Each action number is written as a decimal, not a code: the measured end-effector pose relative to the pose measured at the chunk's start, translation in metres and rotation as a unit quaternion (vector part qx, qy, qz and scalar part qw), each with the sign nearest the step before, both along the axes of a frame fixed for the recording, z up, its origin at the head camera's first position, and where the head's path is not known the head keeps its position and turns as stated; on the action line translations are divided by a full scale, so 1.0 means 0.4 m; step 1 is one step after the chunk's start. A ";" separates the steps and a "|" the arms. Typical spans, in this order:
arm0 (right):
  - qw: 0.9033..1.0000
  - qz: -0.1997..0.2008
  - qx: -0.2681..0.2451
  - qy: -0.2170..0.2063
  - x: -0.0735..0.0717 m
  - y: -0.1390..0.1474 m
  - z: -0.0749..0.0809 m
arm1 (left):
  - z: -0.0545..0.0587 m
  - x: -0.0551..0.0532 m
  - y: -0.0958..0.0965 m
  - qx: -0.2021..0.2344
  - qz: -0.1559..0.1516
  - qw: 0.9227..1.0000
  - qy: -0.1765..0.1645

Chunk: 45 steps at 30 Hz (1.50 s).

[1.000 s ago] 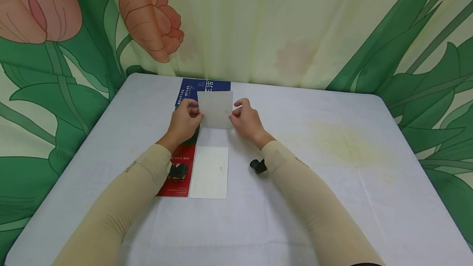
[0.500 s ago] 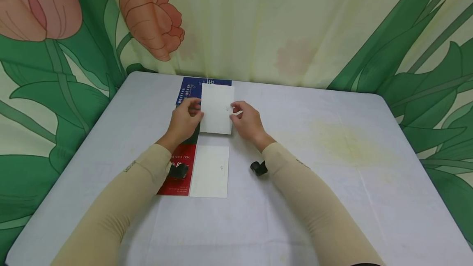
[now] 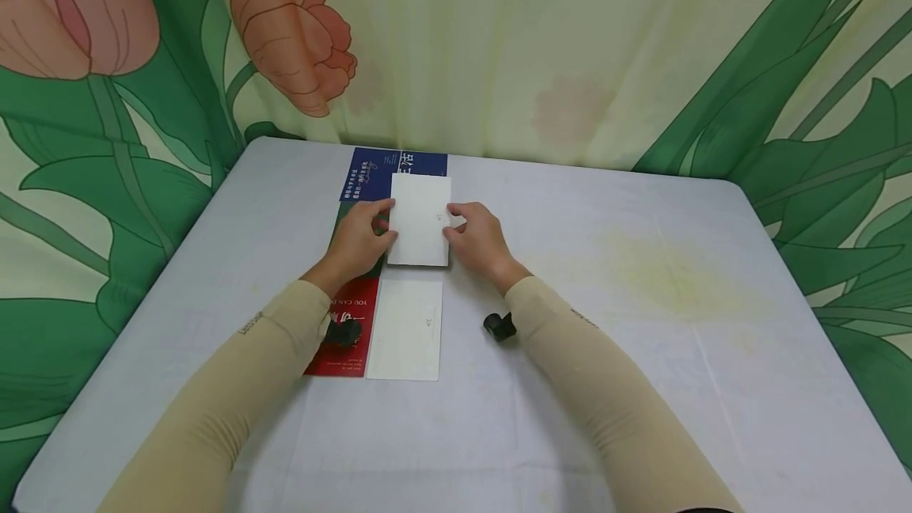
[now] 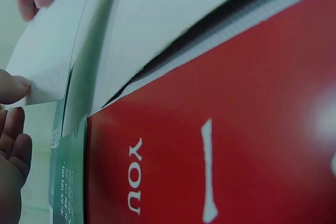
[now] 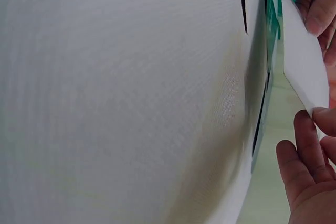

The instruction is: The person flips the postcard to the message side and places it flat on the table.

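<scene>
In the head view a white card is held between both hands, slightly above the table, covering part of what lies behind it. My left hand pinches its left edge with thumb and fingers. On the opposite edge, my right hand pinches it the same way. Beneath the left hand lies a green card, mostly hidden. The right wrist view shows the held card tilted off the surface, its edges between fingertips of both hands.
Nearer the body, a red card with white lettering lies beside another white card. Blue cards with white characters lie at the table's far edge. A white cloth covers the table; a flowered curtain hangs behind it.
The held card has swung from a tilted, foreshortened position to nearly flat, its white face up. Both hands have lowered it slightly toward the body.
</scene>
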State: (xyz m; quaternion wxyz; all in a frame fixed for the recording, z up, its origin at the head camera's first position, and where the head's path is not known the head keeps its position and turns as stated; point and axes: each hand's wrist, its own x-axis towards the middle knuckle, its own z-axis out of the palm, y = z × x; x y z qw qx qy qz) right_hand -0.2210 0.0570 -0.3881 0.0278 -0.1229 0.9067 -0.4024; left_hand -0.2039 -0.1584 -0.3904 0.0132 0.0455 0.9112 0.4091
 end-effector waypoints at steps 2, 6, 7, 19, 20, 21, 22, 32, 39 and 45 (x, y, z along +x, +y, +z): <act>1.000 0.001 0.006 -0.006 0.002 -0.002 0.001 | -0.003 0.000 -0.001 -0.010 -0.007 1.000 -0.003; 1.000 0.004 0.015 -0.026 0.005 -0.005 -0.001 | -0.006 0.000 -0.002 -0.032 -0.021 0.999 -0.011; 0.999 0.003 0.016 -0.031 0.005 -0.005 -0.003 | -0.006 0.000 -0.002 -0.035 -0.023 0.999 -0.014; 0.997 0.015 0.027 -0.065 0.008 -0.011 -0.010 | -0.013 -0.001 -0.003 -0.078 -0.030 0.994 -0.066; 0.997 0.018 0.028 -0.065 0.008 -0.011 -0.010 | -0.015 -0.001 -0.003 -0.080 -0.031 0.994 -0.069; 0.997 0.021 0.029 -0.065 0.008 -0.011 -0.010 | -0.017 -0.001 -0.004 -0.083 -0.032 0.994 -0.070; 0.997 0.023 0.030 -0.065 0.008 -0.011 -0.011 | -0.018 0.000 -0.004 -0.084 -0.032 0.993 -0.072; 0.995 0.039 0.064 -0.062 0.010 -0.009 -0.018 | -0.022 0.006 -0.005 -0.096 -0.042 0.991 -0.087; 0.993 0.046 0.087 -0.059 0.006 -0.011 -0.017 | -0.025 0.005 -0.003 -0.110 -0.043 0.990 -0.082; 0.990 0.056 0.115 -0.064 0.002 -0.015 -0.019 | -0.028 0.006 -0.002 -0.114 -0.046 0.988 -0.089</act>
